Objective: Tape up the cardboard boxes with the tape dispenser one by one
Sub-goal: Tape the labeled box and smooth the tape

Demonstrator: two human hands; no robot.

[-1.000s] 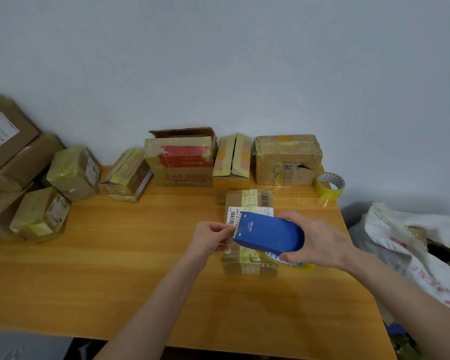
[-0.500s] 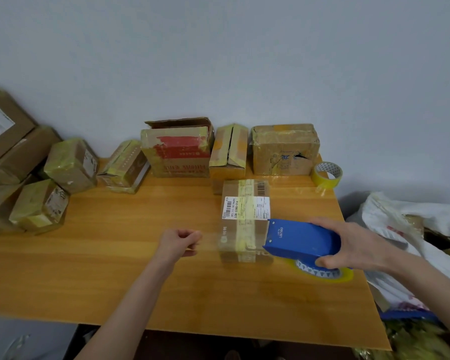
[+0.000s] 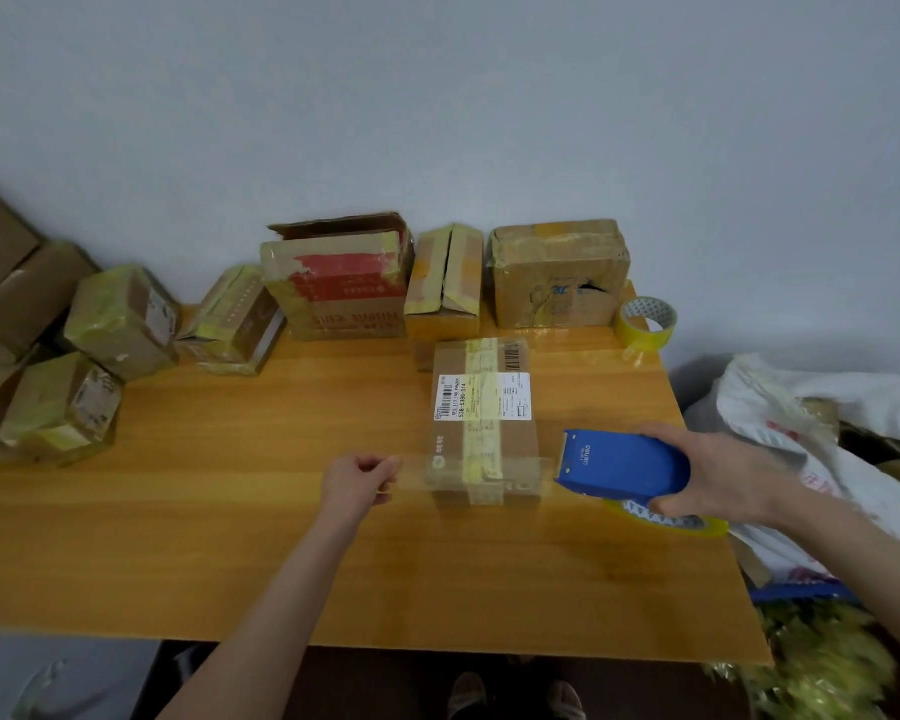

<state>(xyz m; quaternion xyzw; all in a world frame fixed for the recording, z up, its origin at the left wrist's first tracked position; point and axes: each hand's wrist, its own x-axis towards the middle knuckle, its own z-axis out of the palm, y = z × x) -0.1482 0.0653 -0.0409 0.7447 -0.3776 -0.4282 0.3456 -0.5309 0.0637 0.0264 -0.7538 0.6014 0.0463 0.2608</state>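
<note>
Tape [image 3: 414,471] spans the box [image 3: 481,407], left grip [image 3: 357,480] pinching its end, right grip [image 3: 723,478] clasping the dispenser [image 3: 624,462].

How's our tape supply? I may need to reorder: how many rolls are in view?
2. One loose roll stands at the table's far right corner; the other roll sits under the blue dispenser held by the right hand. More may be hidden from view.

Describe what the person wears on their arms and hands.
Both grips are bare hands: the left grip and the right grip wear no gloves, and no ring shows. The left forearm and right forearm are bare too, with no sleeve, watch or band in view.
</note>
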